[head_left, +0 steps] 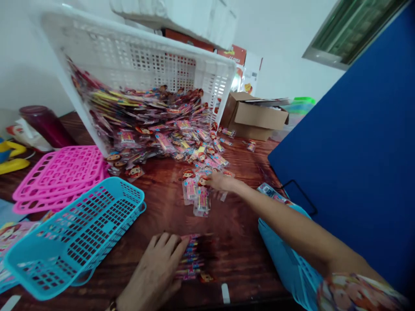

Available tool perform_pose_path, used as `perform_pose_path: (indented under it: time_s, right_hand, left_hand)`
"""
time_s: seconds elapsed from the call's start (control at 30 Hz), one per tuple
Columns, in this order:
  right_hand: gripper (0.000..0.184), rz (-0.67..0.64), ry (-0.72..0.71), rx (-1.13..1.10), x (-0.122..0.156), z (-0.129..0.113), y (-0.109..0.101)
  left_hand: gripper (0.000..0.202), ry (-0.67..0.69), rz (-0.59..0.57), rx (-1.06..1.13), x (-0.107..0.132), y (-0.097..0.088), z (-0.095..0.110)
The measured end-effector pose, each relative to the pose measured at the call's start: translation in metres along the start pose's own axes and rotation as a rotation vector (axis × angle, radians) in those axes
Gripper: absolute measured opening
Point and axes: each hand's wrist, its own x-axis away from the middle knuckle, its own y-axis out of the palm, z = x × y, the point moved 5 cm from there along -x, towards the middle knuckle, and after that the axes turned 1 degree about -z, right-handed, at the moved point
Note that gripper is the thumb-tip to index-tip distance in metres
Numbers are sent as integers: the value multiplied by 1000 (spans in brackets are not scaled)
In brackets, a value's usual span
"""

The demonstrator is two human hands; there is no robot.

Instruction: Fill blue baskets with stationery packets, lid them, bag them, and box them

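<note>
My left hand (158, 268) is closed around the left end of a row of small plastic-wrapped packets (191, 259), packed side by side near the table's front edge. My right hand (220, 182) stretches forward to loose packets (202, 201) with a cartoon girl's head on top. Its fingers are smeared by motion and touch or hover over them; whether they grip one I cannot tell. Behind it, many more such packets (165, 140) spill out of a white plastic basket (142, 47) tipped on its side.
A blue plastic basket (106, 229) stands at the left, beside stacked pink plastic baskets (61, 172) and a dark red bottle (48, 125). More blue baskets (285, 259) lie under my right arm. An open cardboard box (259, 121) and a blue panel (350, 151) bound the right.
</note>
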Motion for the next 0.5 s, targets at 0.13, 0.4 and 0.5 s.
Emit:
perform_pose_path:
  time_s: [0.13,0.4,0.5]
  right_hand:
    - [41,-180,-244,212,11,-7,-8]
    - [28,-141,-793,617,54,-58,39]
    - [18,-257,-700,596,56,-41,26]
  left_hand:
    - [73,-35,-29,9,-2,2,-2]
    - [75,-13,10,-6,-1,12,-5]
    - [80,-32,-1,-8,0,14,-6]
